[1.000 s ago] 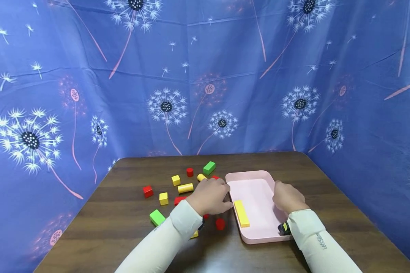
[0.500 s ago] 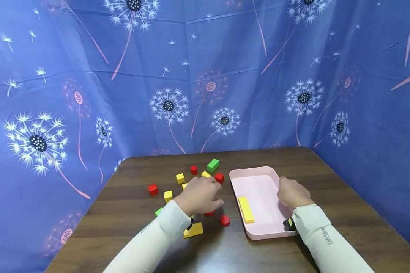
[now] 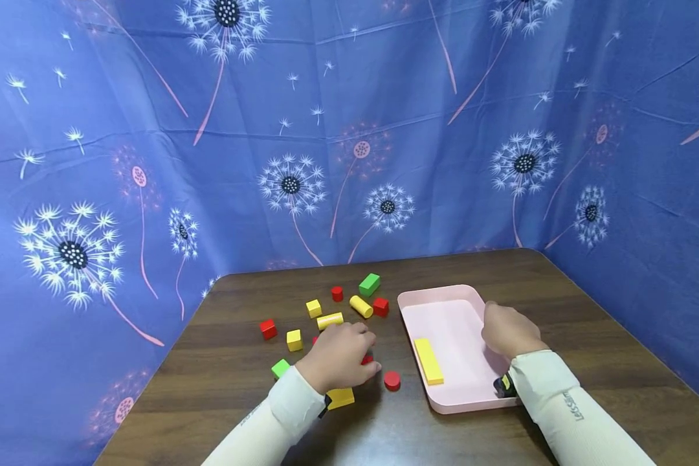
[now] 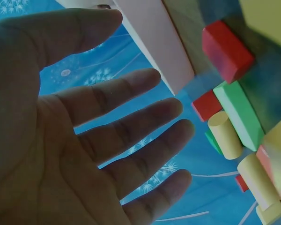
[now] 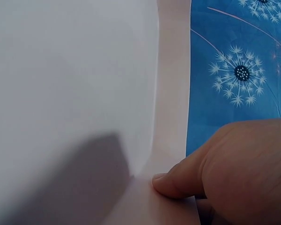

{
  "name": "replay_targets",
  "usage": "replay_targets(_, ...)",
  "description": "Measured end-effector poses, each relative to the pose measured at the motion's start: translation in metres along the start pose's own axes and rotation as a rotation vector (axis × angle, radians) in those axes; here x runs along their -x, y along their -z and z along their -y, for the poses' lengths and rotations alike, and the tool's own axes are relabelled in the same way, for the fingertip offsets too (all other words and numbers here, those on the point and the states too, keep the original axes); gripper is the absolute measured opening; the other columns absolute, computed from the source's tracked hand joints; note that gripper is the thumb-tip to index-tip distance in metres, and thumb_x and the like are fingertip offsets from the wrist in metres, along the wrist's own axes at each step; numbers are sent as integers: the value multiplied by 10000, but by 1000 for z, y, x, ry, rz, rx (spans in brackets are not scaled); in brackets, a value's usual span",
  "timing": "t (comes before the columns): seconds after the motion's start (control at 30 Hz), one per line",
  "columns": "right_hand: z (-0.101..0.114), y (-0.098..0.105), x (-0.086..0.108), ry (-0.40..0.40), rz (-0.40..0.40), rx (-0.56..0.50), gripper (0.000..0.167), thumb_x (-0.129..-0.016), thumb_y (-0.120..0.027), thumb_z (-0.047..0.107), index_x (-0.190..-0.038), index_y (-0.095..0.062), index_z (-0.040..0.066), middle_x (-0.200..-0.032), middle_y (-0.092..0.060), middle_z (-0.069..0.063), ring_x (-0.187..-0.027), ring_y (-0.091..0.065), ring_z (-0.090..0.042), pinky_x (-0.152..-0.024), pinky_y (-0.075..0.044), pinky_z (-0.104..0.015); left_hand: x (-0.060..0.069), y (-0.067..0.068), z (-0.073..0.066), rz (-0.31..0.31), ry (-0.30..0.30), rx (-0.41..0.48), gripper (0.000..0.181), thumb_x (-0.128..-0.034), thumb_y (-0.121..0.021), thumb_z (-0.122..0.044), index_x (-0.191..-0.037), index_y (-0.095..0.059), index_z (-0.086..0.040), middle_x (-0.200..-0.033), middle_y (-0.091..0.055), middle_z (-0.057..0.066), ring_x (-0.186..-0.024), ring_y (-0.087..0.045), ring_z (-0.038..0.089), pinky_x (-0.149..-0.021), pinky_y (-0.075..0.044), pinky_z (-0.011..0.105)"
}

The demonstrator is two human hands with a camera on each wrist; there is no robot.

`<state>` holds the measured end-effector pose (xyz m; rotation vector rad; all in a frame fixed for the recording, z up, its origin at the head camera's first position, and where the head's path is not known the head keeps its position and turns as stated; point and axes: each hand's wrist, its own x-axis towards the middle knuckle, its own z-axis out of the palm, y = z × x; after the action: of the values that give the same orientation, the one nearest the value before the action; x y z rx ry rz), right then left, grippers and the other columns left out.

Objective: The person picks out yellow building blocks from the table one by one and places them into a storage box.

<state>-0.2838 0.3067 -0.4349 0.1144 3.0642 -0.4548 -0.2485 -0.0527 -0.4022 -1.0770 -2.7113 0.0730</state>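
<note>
My left hand [image 3: 339, 357] hovers over the scattered blocks left of the tray, palm down and holding nothing. Its fingers [image 4: 131, 112] look spread and nearly straight in the left wrist view. Close by are a red block [image 4: 227, 51], a long green block [image 4: 241, 117] and a yellow cylinder [image 4: 225, 135]. Partly under this hand in the head view lies a yellow block [image 3: 341, 398]. My right hand [image 3: 509, 331] pinches the right wall of a pink tray [image 3: 457, 317], thumb on the inside. A long yellow block [image 3: 428, 361] lies inside the tray along its left wall.
A red disc [image 3: 392, 380] lies between the left hand and the tray. Further back are a red cube [image 3: 381, 307], a green block [image 3: 369, 285] and a yellow cylinder [image 3: 361, 307]. Left of these sit yellow cubes and a red cube [image 3: 268, 329]. A patterned blue cloth [image 3: 326, 194] hangs behind the table.
My left hand has moved left, away from the tray's edge and over the blocks. The head view has shifted slightly. My right hand keeps its hold on the tray.
</note>
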Motion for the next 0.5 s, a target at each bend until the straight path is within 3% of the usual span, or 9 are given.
replay_targets(0.2,1,0,0,-2,-6,7,400,-952,-510,69,-1297,-505,-133,-1127,-681,-316,-836,-666,-367,-633,-525,-580,10,-3,-2,-12,-11,-15,243,-890,-729,-457,-893,-679,-220,-866,-611,-96,-769,-611,129,-669,-489,335)
replay_targets(0.4,4,2,3,-9,4,11,479,-950,-527,67,-1367,-451,-157,-1150,-675,-332,-836,-670,-372,-647,-536,-590,21,-3,-2,-20,3,-11,329,-878,-740,-455,-743,-516,-256,-756,-493,-117,-716,-544,118,-624,-419,323)
replay_targets(0.5,5,2,3,-21,11,12,497,-952,-535,66,-1383,-437,-160,-1167,-668,-339,-820,-660,-355,-648,-541,-586,26,-3,-3,-39,-3,-2,291,-871,-747,-435,-756,-559,-245,-740,-479,-114,-691,-526,108,-602,-411,318)
